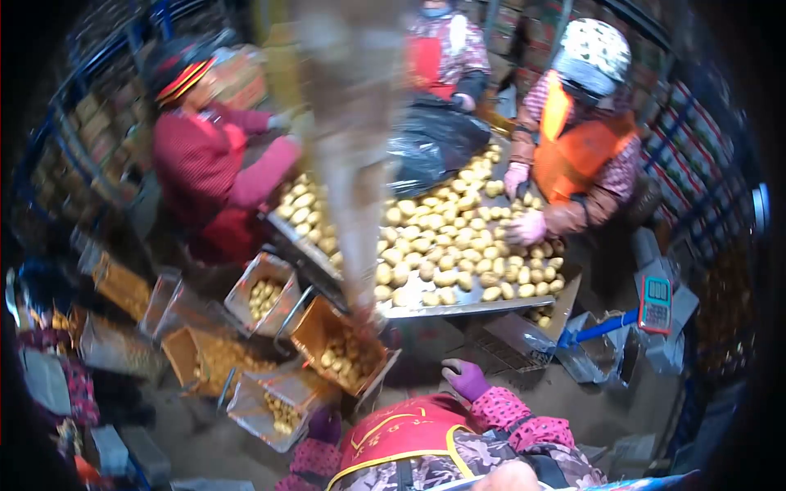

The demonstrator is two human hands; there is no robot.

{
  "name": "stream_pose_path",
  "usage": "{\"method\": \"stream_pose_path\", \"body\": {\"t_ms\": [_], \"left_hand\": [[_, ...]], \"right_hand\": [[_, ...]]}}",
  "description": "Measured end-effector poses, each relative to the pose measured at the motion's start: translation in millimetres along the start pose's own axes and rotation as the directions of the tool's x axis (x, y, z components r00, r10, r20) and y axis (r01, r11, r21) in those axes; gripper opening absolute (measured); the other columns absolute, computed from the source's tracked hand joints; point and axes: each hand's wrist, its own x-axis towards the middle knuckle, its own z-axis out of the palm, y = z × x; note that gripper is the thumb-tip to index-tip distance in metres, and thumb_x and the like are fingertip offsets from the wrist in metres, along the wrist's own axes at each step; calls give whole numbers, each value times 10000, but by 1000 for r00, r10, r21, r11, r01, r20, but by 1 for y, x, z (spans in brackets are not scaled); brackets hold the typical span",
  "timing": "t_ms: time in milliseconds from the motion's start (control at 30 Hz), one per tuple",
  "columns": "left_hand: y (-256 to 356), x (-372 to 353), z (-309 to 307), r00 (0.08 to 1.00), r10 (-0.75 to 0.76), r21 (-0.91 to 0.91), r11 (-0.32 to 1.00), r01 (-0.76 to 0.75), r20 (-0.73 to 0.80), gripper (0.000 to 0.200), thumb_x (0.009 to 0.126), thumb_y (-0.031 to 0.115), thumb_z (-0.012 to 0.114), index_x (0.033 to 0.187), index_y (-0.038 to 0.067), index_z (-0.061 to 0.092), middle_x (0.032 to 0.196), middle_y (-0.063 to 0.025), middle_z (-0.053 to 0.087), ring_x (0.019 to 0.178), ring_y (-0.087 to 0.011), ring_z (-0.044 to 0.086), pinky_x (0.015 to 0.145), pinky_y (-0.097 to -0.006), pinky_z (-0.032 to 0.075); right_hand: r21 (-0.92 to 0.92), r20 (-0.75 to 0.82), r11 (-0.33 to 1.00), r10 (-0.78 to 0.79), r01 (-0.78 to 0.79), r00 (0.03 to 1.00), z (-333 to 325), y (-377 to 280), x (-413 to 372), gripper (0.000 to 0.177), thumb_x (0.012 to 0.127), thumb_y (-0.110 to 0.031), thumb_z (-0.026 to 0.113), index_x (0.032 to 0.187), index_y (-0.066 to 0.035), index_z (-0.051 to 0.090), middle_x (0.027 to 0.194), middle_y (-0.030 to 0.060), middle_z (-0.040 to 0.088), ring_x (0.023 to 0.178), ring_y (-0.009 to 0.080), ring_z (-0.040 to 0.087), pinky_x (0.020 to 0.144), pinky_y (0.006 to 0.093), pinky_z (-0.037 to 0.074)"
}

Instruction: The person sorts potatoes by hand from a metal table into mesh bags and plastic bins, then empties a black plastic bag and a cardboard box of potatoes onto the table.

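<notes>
The right hand (465, 380), fingers bent, is apart from the near edge of the table (467, 308); floor (540, 389) lies between. The left hand (325, 425) is near the right side of the lined box (248, 413), which contains potatoes (283, 416). Grip width and contents cannot be determined for either hand.

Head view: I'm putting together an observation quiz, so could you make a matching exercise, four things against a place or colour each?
Things:
1. Right hand
2. Black plastic bag
3. Keypad display
4. Patterned white headgear

Places or colours:
A. At the end of a blue pole
B. On the co-worker at right
C. Gloved in purple
D. Beside the yellowish produce

Pairs: 1-C, 2-D, 3-A, 4-B
</notes>
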Motion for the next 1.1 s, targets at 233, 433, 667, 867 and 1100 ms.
{"method": "stream_pose_path", "body": {"t_ms": [233, 433, 667, 867, 1100], "left_hand": [[143, 92, 84, 984, 178, -106, 979, -176, 11, 241, 889, 116, 724, 1109, 26, 766, 1132, -195, 766, 1059, -381, 736, 978, -474, 578], [266, 188, 160, 948, 318, 73, 945, -319, 37, 443, 864, 129, 782, 1290, 40, 699, 1427, -228, 636, 1379, -439, 546, 1185, -533, 423], [278, 257, 225, 896, 344, 456, 774, -440, 281, 564, 898, 334, 699, 1402, 88, 635, 1419, -175, 626, 1320, -425, 552, 1231, -658, 271], [260, 254, 235, 871, 449, 464, 739, -488, 202, 532, 864, 310, 711, 1337, 70, 671, 1370, -188, 665, 1244, -406, 602, 1229, -688, 280], [294, 261, 217, 860, 477, 402, 762, -508, 182, 444, 870, 297, 688, 1242, 56, 656, 1247, -172, 667, 1134, -371, 620, 1033, -605, 411]], "right_hand": [[-444, -510, 864, -460, 236, 727, -114, 71, 107, 404, 846, -234, 778, 1196, -37, 736, 1233, 198, 716, 1154, 405, 667, 1028, 530, 511], [-556, -285, 810, -394, 184, 874, -177, 95, 187, 622, 830, -425, 756, 1324, -58, 666, 1363, 183, 653, 1216, 369, 610, 1051, 557, 447], [-434, -233, 875, -338, 214, 912, -181, 96, 224, 621, 869, -481, 741, 1323, -67, 645, 1161, 158, 724, 1011, 371, 691, 897, 529, 503], [-436, -166, 890, -222, 131, 961, -190, 86, 218, 563, 911, -538, 674, 1259, -95, 681, 1135, 151, 727, 1024, 373, 684, 938, 540, 479], [-300, -362, 888, -443, 348, 820, -186, 90, 227, 399, 815, -313, 809, 1120, -69, 733, 956, 152, 745, 880, 386, 714, 793, 538, 544]]}}
